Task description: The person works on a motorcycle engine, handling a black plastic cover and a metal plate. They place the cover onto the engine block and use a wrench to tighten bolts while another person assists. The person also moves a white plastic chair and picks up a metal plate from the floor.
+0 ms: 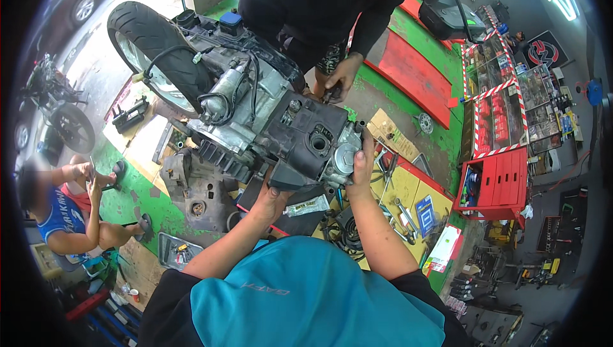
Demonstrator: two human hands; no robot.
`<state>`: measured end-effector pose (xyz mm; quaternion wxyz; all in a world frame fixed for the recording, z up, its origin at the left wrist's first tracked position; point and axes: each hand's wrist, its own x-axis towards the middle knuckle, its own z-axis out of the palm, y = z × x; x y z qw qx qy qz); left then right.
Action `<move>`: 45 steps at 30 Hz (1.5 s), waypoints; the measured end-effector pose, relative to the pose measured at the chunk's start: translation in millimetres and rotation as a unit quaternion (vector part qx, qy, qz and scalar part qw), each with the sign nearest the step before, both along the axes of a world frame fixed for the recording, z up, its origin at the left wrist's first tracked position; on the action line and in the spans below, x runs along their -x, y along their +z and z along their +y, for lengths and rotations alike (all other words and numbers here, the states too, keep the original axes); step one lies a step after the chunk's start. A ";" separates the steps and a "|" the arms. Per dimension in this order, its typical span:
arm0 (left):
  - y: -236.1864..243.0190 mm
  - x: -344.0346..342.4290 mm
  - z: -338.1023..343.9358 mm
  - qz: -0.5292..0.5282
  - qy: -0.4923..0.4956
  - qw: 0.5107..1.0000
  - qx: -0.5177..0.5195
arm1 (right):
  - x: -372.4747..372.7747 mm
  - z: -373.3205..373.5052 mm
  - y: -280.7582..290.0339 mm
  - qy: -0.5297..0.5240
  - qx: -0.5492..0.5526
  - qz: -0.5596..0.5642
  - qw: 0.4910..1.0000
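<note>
A scooter engine (255, 114) of grey metal, with a black plastic shroud (300, 149) at its near end and a rear wheel (156, 60) at its far left, lies across the bench before me. My left hand (271, 199) is closed round the shroud's near lower edge, its fingers partly hidden beneath. My right hand (362, 163) grips the right end beside a round silver cover (345, 158), thumb up and fingers behind. Across the engine, a co-worker's hand (345, 79) is near its far side; what it holds is unclear.
Wrenches (405, 216) and a white tube (308, 206) lie on the yellow-topped bench. A large dark cover (195, 184) sits left, above a metal parts tray (174, 250). A red drawer cabinet (501, 184) stands right. A seated person (70, 216) is at left.
</note>
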<state>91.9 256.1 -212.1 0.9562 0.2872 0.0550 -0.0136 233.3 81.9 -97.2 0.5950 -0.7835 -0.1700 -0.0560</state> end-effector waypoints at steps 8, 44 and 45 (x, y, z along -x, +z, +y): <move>16.7 -2.8 -2.4 -0.001 0.013 1.000 0.013 | 1.7 -2.3 0.2 0.001 0.007 -0.001 1.000; 1.0 0.2 -3.0 -0.003 0.010 1.000 0.004 | -0.4 -1.8 -1.1 -0.008 0.019 -0.017 1.000; 2.3 -0.1 -2.9 0.000 0.012 1.000 0.004 | -0.6 -1.9 -1.1 -0.008 0.019 -0.018 1.000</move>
